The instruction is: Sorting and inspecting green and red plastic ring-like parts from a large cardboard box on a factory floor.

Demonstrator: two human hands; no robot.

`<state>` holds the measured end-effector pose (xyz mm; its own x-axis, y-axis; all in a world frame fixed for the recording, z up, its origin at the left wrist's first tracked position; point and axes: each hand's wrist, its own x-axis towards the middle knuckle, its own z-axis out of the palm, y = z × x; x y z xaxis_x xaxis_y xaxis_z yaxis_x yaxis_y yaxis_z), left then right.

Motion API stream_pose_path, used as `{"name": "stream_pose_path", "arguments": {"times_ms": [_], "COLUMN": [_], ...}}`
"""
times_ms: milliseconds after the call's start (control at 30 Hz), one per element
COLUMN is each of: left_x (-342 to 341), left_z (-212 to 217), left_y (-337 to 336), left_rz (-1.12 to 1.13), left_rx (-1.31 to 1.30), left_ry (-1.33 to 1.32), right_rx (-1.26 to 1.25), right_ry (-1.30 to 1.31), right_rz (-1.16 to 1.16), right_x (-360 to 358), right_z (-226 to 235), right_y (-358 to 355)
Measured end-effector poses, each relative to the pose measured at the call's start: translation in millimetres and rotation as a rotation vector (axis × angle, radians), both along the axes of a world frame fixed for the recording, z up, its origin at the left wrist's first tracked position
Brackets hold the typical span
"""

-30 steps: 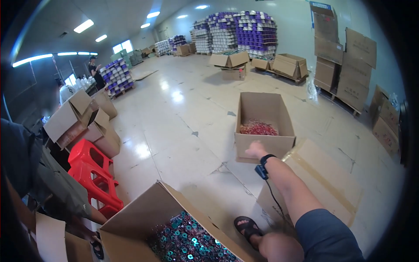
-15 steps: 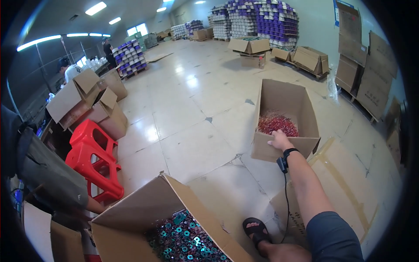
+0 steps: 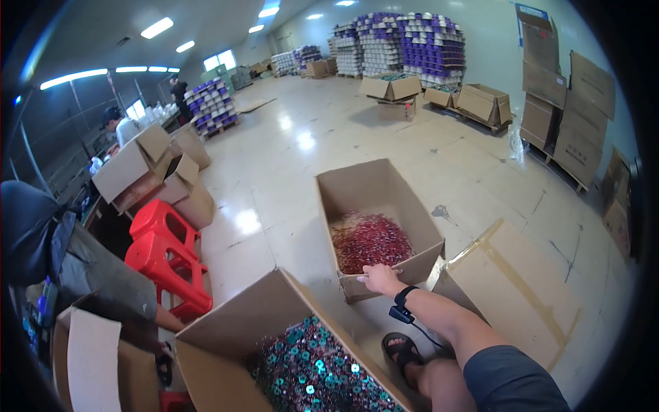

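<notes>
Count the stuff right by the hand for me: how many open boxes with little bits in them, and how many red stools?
Open box of red pieces: 1
Open box of teal pieces: 1
Red stools: 2
Total: 4

Big warehouse hall, glossy pale tiled floor with glare patches. Fluorescent ceiling lights, bright window on far wall. Pale green wall at right. Pallets of purple-and-white stacked goods at back. Flattened cartons stacked at right. Red plastic stools at left.
</notes>
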<state>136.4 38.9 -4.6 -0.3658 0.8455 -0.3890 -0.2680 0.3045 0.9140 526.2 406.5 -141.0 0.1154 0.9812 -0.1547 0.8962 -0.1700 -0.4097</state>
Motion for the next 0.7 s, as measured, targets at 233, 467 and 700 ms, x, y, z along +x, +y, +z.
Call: {"name": "stream_pose_path", "arguments": {"times_ms": [233, 467, 700], "left_x": [13.5, -2.4, -3.1], "left_z": [7.2, -9.9, 25.1], "left_y": [0.5, 2.0, -5.2], "left_rz": [-0.105, -0.119, -0.180], "left_rx": [0.058, 0.165, 0.342], "left_ry": [-0.066, -0.246, -0.364], "right_rx": [-0.033, 0.260, -0.118], "right_ry": [-0.065, 0.011, 0.250], "right_rz": [0.231, 0.375, 1.167], "right_x": [-36.2, -55.4, -130.7], "right_z": [5.5, 110.1, 351.6], "right_y": [-65.5, -99.3, -310.6]}}
